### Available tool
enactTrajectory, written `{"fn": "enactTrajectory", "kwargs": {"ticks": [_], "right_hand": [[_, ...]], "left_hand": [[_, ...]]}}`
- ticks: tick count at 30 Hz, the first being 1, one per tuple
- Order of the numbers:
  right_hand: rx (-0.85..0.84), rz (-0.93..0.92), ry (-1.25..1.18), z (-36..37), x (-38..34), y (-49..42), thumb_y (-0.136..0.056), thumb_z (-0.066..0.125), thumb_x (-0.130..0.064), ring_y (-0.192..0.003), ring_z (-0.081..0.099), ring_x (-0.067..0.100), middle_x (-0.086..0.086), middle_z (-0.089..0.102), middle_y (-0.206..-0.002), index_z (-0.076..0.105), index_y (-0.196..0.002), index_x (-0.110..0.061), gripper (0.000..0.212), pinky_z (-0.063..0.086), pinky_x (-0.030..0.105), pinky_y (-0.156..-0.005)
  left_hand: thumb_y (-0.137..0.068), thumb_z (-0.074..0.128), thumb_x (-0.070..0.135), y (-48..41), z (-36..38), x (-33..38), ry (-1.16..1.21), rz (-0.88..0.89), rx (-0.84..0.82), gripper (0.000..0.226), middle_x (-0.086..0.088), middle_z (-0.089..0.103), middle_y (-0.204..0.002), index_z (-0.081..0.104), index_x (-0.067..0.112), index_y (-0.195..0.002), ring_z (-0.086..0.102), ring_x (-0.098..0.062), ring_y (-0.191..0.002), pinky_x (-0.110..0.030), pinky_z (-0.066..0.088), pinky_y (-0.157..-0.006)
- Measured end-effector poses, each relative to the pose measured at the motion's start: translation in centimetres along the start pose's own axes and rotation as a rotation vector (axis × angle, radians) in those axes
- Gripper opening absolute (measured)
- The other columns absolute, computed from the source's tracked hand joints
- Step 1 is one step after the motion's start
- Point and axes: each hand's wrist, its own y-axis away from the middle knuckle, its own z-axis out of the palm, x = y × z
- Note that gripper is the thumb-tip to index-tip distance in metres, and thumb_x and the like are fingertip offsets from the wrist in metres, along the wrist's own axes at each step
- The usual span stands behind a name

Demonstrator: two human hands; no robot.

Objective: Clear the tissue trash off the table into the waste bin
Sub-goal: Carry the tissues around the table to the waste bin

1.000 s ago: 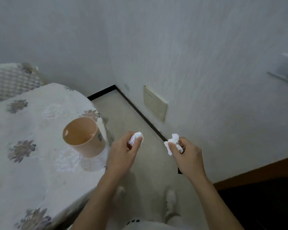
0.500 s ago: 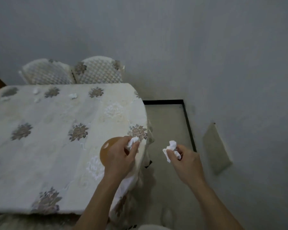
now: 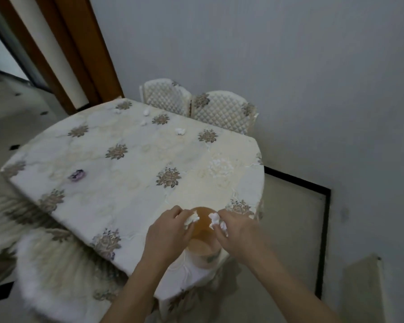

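Both hands are parked right over the waste bin (image 3: 203,238), a little peach-coloured tub sitting on the near right corner of the surface (image 3: 196,159). The left hand (image 3: 170,231) has its fingers curled round a crumpled white tissue wad (image 3: 191,219), and the right hand (image 3: 239,234) is pinching a second tissue wad (image 3: 216,222). Both wads are above the bin's mouth, close to each other but not touching. The surface is a big rounded one covered in a cream cloth (image 3: 117,197) with brownish flower prints scattered all over it. More trash is sitting on it at the far side: a loose tissue scrap (image 3: 180,131) near the chairs, another scrap (image 3: 146,111) near the back edge and a smaller bit (image 3: 143,122) just beside that one, all well apart from the bin. There's also a small purple thing (image 3: 77,176) out on the left part; it's too blurry to say what it is. Room-wise, a quilted chair (image 3: 167,96) and a second quilted chair (image 3: 222,109) stand side by side against the far edge. A fluffy white seat (image 3: 51,276) is tucked in at the near left. A plain pale wall (image 3: 289,89) takes up the right, with a wooden door frame (image 3: 63,43) in the top left. The pale floor (image 3: 294,217) has a black border line (image 3: 323,229) running along the wall.
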Motion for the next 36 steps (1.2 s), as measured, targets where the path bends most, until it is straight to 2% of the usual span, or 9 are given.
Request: {"fn": "enactTrajectory", "kwargs": {"ticks": [4,9,13,16,18,19,23,28,36], "right_hand": [[-0.026,-0.075,0.08,1.0,0.1,-1.8,-0.092,0.044,-0.045,-0.078,0.066,0.025,-0.003,0.068,-0.089,0.057,-0.108,-0.027,0.027,0.051,0.036,-0.061],[-0.026,-0.106,0.235,2.4,0.1,-2.8,-0.084,0.061,-0.035,-0.064,0.062,0.021,-0.004,0.061,-0.073,0.062,-0.092,-0.024,0.014,0.034,0.027,-0.048],[0.024,-0.14,0.272,2.6,-0.1,-3.1,-0.076,0.074,-0.033,-0.055,0.059,0.021,-0.003,0.059,-0.064,0.062,-0.081,-0.021,0.018,0.038,0.027,-0.041],[-0.008,-0.139,0.313,3.0,0.1,-2.9,-0.083,0.063,-0.047,-0.066,0.061,0.023,0.0,0.062,-0.076,0.064,-0.09,-0.021,0.027,0.044,0.03,-0.047],[-0.053,-0.131,0.316,3.0,0.4,-2.8,-0.078,0.059,-0.053,-0.081,0.062,0.025,0.001,0.064,-0.091,0.064,-0.102,-0.021,0.04,0.05,0.035,-0.058],[-0.06,-0.126,0.31,2.8,0.5,-2.8,-0.075,0.058,-0.054,-0.088,0.062,0.026,0.002,0.065,-0.098,0.064,-0.106,-0.022,0.045,0.052,0.038,-0.064],[-0.036,-0.131,0.288,1.9,0.3,-2.8,-0.074,0.056,-0.048,-0.102,0.062,0.026,0.004,0.066,-0.109,0.064,-0.114,-0.02,0.05,0.052,0.041,-0.078],[-0.018,-0.133,0.258,1.0,0.0,-3.2,-0.076,0.054,-0.046,-0.103,0.063,0.025,0.004,0.067,-0.11,0.064,-0.117,-0.019,0.05,0.053,0.04,-0.08],[0.067,-0.124,0.218,-0.5,-1.6,-5.0,-0.074,0.068,-0.038,-0.102,0.064,0.024,0.004,0.068,-0.111,0.066,-0.116,-0.017,0.047,0.053,0.04,-0.081]], "left_hand": [[-0.077,0.077,0.037,-0.3,1.4,-0.4,-0.143,0.042,-0.043,0.024,0.005,0.06,-0.079,0.07,0.027,-0.098,0.057,-0.018,-0.064,-0.026,0.038,-0.043],[-0.075,0.075,0.038,-0.8,2.4,-1.3,-0.251,0.044,-0.065,0.019,0.005,0.061,-0.077,0.073,0.027,-0.09,0.056,-0.017,-0.069,-0.023,0.031,-0.045],[-0.077,0.069,0.043,-1.4,3.1,-1.0,-0.269,0.022,-0.078,0.025,0.003,0.063,-0.083,0.074,0.027,-0.095,0.057,-0.018,-0.077,-0.025,0.035,-0.05],[-0.08,0.056,0.06,-1.4,3.4,-0.9,-0.247,-0.032,-0.137,0.049,-0.003,0.063,-0.119,0.066,0.027,-0.116,0.058,-0.024,-0.11,-0.039,0.049,-0.076],[-0.083,0.047,0.069,-1.2,3.2,-1.2,-0.275,-0.056,-0.187,0.065,-0.004,0.05,-0.145,0.053,0.029,-0.134,0.044,-0.026,-0.134,-0.045,0.042,-0.098],[-0.083,0.045,0.07,-1.0,3.1,-1.4,-0.28,-0.054,-0.187,0.068,-0.003,0.046,-0.149,0.049,0.029,-0.137,0.039,-0.025,-0.139,-0.046,0.039,-0.103],[-0.082,0.048,0.064,-0.8,2.6,-1.6,-0.275,-0.017,-0.142,0.063,-0.003,0.055,-0.142,0.054,0.027,-0.132,0.048,-0.025,-0.133,-0.047,0.04,-0.105],[-0.083,0.05,0.061,-0.7,1.9,-1.5,-0.278,-0.002,-0.059,0.056,0.0,0.064,-0.13,0.061,0.026,-0.124,0.058,-0.023,-0.123,-0.045,0.046,-0.099],[-0.084,0.049,0.058,-2.2,-0.9,-2.1,-0.257,-0.019,0.056,0.051,0.001,0.068,-0.122,0.065,0.024,-0.119,0.061,-0.023,-0.115,-0.043,0.049,-0.093]]}}
